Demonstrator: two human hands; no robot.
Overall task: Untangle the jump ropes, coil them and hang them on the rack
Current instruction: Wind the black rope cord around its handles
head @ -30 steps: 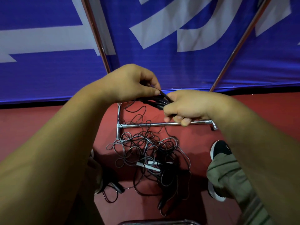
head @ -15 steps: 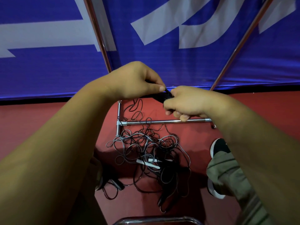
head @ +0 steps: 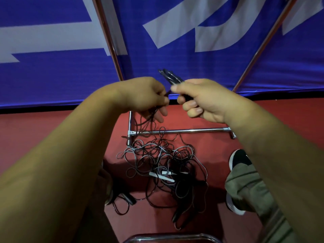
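My right hand point(head: 201, 100) grips a bundle of black jump-rope handles point(head: 171, 77) that stick up and left out of the fist. My left hand point(head: 147, 97) pinches thin black cord point(head: 149, 120) that hangs from it toward the floor. Below both hands a tangled heap of black and grey jump ropes point(head: 163, 160) lies on the red floor, with white handles point(head: 162, 175) in it. The chrome rack's lower bar point(head: 184, 131) runs across just behind the heap; its two uprights point(head: 109, 39) rise against the blue banner.
A blue banner with white shapes point(head: 192, 55) hangs behind the rack. My black shoe and olive trouser leg point(head: 242, 176) stand right of the heap. A second chrome rail point(head: 171, 236) curves along the bottom edge. More cord loops point(head: 121, 204) lie at the lower left.
Both hands have risen and drawn slightly apart. The handle bundle now points upward out of my right fist, and cord trails down from my left hand.
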